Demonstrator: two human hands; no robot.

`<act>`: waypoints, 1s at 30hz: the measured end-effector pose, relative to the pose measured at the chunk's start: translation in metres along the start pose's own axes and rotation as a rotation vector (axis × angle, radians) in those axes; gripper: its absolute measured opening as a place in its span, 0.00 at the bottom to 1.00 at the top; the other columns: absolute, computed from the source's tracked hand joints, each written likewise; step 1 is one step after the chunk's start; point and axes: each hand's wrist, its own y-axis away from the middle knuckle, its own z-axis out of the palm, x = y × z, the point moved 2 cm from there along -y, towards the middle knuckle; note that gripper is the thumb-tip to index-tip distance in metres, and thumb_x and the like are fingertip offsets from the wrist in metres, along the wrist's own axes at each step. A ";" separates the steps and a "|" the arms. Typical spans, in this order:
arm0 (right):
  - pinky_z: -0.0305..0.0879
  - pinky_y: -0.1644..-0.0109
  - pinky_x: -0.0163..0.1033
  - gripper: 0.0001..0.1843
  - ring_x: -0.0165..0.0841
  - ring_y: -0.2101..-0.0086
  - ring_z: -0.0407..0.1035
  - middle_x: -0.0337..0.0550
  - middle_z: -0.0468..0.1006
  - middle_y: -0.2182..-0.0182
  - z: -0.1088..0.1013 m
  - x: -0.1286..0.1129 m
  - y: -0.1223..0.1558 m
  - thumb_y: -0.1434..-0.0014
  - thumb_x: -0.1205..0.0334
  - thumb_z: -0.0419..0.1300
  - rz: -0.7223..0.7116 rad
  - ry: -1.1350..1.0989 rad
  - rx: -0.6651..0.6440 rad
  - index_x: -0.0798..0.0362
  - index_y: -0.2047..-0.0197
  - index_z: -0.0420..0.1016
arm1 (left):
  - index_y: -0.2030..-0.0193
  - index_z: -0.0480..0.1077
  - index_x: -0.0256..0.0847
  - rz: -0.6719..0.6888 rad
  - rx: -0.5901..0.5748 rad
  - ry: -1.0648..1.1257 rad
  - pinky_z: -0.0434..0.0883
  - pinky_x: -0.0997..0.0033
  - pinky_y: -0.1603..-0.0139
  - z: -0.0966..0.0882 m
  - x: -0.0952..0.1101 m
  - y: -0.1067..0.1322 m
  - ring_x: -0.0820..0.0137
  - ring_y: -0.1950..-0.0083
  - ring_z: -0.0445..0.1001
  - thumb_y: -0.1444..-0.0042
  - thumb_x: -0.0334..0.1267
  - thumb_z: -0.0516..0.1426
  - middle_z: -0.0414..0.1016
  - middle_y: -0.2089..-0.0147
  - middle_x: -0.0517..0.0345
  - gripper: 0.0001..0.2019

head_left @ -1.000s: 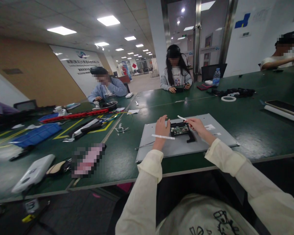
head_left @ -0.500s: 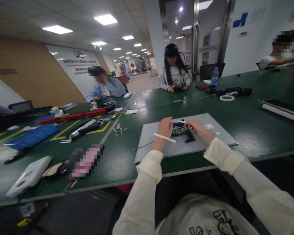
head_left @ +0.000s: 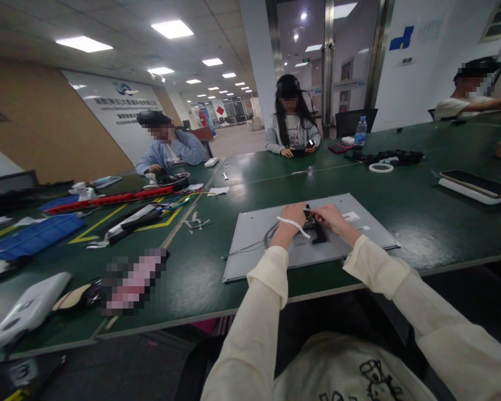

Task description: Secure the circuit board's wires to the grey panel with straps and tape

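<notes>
A flat grey panel (head_left: 246, 256) lies on the green table in front of me. On it is a black-framed circuit board (head_left: 310, 221), mostly covered by my hands. My left hand (head_left: 294, 214) bends over the board's left side, fingers curled and partly hidden, with a white band around the wrist. Beside it, my right hand (head_left: 329, 216) is closed in a pinch at the board's upper right; what it pinches is too small to make out. A black bracket-like foot (head_left: 318, 236) sticks out below the board. Grey cables (head_left: 250, 245) run left across the panel.
White scraps (head_left: 197, 221), a blue tray (head_left: 35, 236) and red strip (head_left: 112, 199) lie leftward. A white device (head_left: 29, 309) sits near left. Rightward are a phone on a white box (head_left: 478, 186), a white tape ring (head_left: 381, 167) and a bottle (head_left: 360, 132). Other people sit around the table.
My left hand has moved right over the board, covering most of it and meeting the right hand. A cable loop now shows left of it. The view has turned slightly right.
</notes>
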 end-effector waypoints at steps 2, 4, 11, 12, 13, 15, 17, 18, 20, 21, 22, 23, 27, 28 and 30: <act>0.41 0.84 0.27 0.06 0.21 0.85 0.56 0.36 0.68 0.85 0.000 0.000 -0.001 0.52 0.66 0.60 0.004 -0.001 -0.006 0.60 0.74 0.76 | 0.47 0.70 0.37 -0.033 -0.014 -0.009 0.63 0.59 0.41 0.008 0.000 -0.001 0.60 0.47 0.73 0.39 0.29 0.47 0.75 0.48 0.44 0.17; 0.42 0.84 0.27 0.07 0.20 0.85 0.56 0.36 0.69 0.84 0.000 0.000 -0.001 0.51 0.66 0.59 0.009 0.004 -0.009 0.60 0.74 0.76 | 0.49 0.71 0.34 -0.058 -0.035 -0.016 0.65 0.59 0.44 0.013 -0.002 -0.002 0.60 0.50 0.74 0.39 0.29 0.47 0.76 0.51 0.41 0.16; 0.45 0.83 0.27 0.08 0.21 0.84 0.58 0.39 0.70 0.83 -0.001 0.001 -0.001 0.48 0.66 0.57 -0.005 0.060 -0.023 0.61 0.73 0.76 | 0.46 0.69 0.38 -0.080 -0.075 -0.035 0.68 0.61 0.48 0.017 -0.008 -0.004 0.60 0.50 0.74 0.39 0.30 0.47 0.76 0.50 0.43 0.17; 0.46 0.82 0.27 0.09 0.21 0.84 0.59 0.39 0.71 0.83 -0.001 0.001 -0.001 0.48 0.66 0.57 -0.018 0.083 -0.023 0.61 0.73 0.76 | 0.46 0.69 0.38 -0.082 -0.076 -0.040 0.68 0.60 0.48 0.017 -0.008 -0.005 0.60 0.50 0.74 0.39 0.30 0.47 0.76 0.50 0.43 0.17; 0.47 0.82 0.27 0.09 0.22 0.84 0.60 0.39 0.71 0.82 -0.001 0.002 -0.002 0.47 0.66 0.56 -0.033 0.113 -0.021 0.61 0.72 0.76 | 0.45 0.69 0.38 -0.082 -0.074 -0.045 0.68 0.59 0.48 0.018 -0.008 -0.005 0.60 0.50 0.74 0.39 0.30 0.47 0.76 0.50 0.44 0.18; 0.48 0.81 0.27 0.10 0.22 0.83 0.61 0.40 0.71 0.82 -0.002 0.001 -0.002 0.46 0.66 0.55 -0.073 0.192 -0.015 0.61 0.71 0.76 | 0.45 0.68 0.38 -0.078 -0.068 -0.054 0.68 0.58 0.47 0.019 -0.009 -0.007 0.60 0.49 0.74 0.39 0.30 0.47 0.76 0.51 0.43 0.18; 0.50 0.81 0.27 0.11 0.23 0.82 0.62 0.40 0.72 0.81 -0.003 0.000 -0.001 0.45 0.67 0.53 -0.120 0.280 -0.014 0.60 0.71 0.76 | 0.45 0.68 0.38 -0.079 -0.067 -0.061 0.68 0.57 0.47 0.021 -0.009 -0.008 0.60 0.50 0.74 0.39 0.30 0.47 0.76 0.51 0.43 0.18; 0.51 0.80 0.28 0.11 0.23 0.82 0.62 0.40 0.72 0.81 -0.003 0.000 0.000 0.45 0.66 0.53 -0.142 0.320 -0.017 0.60 0.70 0.76 | 0.45 0.69 0.37 -0.082 -0.069 -0.062 0.68 0.57 0.47 0.021 -0.010 -0.008 0.60 0.50 0.74 0.40 0.30 0.48 0.76 0.52 0.43 0.18; 0.53 0.78 0.28 0.12 0.24 0.81 0.63 0.39 0.73 0.80 -0.004 -0.002 0.002 0.45 0.65 0.53 -0.175 0.397 -0.018 0.59 0.70 0.77 | 0.45 0.69 0.37 -0.089 -0.075 -0.065 0.69 0.56 0.48 0.021 -0.010 -0.009 0.59 0.51 0.74 0.40 0.31 0.48 0.76 0.53 0.43 0.18; 0.54 0.77 0.28 0.12 0.24 0.81 0.63 0.39 0.73 0.80 -0.005 -0.003 0.003 0.44 0.65 0.53 -0.189 0.438 -0.015 0.58 0.69 0.77 | 0.45 0.69 0.38 -0.091 -0.076 -0.066 0.69 0.56 0.48 0.020 -0.010 -0.009 0.59 0.52 0.75 0.40 0.31 0.48 0.77 0.53 0.43 0.18; 0.55 0.76 0.28 0.12 0.25 0.80 0.64 0.39 0.74 0.80 -0.006 -0.004 0.003 0.44 0.64 0.53 -0.201 0.484 -0.007 0.58 0.69 0.77 | 0.45 0.69 0.38 -0.093 -0.078 -0.067 0.69 0.56 0.49 0.020 -0.009 -0.009 0.58 0.52 0.75 0.40 0.31 0.48 0.77 0.53 0.43 0.18; 0.55 0.75 0.29 0.13 0.25 0.79 0.65 0.40 0.74 0.80 -0.006 -0.004 0.004 0.44 0.64 0.53 -0.214 0.538 0.006 0.58 0.69 0.78 | 0.45 0.69 0.38 -0.094 -0.080 -0.068 0.69 0.56 0.49 0.019 -0.009 -0.008 0.58 0.52 0.75 0.40 0.32 0.47 0.77 0.53 0.43 0.18; 0.56 0.71 0.30 0.15 0.29 0.75 0.67 0.43 0.75 0.79 -0.008 -0.008 0.007 0.42 0.62 0.52 -0.279 0.746 0.058 0.58 0.72 0.78 | 0.45 0.69 0.38 -0.098 -0.086 -0.074 0.70 0.57 0.50 0.016 -0.007 -0.006 0.58 0.51 0.75 0.40 0.31 0.46 0.77 0.53 0.42 0.19; 0.56 0.70 0.31 0.16 0.30 0.74 0.68 0.44 0.76 0.78 -0.008 -0.009 0.008 0.41 0.62 0.52 -0.296 0.786 0.061 0.57 0.73 0.78 | 0.44 0.68 0.39 -0.100 -0.086 -0.076 0.70 0.57 0.50 0.016 -0.007 -0.005 0.58 0.51 0.75 0.40 0.30 0.46 0.76 0.52 0.42 0.19; 0.56 0.69 0.32 0.16 0.32 0.71 0.70 0.47 0.77 0.75 -0.008 -0.011 0.011 0.41 0.62 0.51 -0.315 0.861 0.071 0.57 0.72 0.78 | 0.43 0.68 0.39 -0.104 -0.087 -0.077 0.69 0.58 0.49 0.015 -0.007 -0.004 0.58 0.51 0.75 0.40 0.30 0.46 0.76 0.52 0.42 0.20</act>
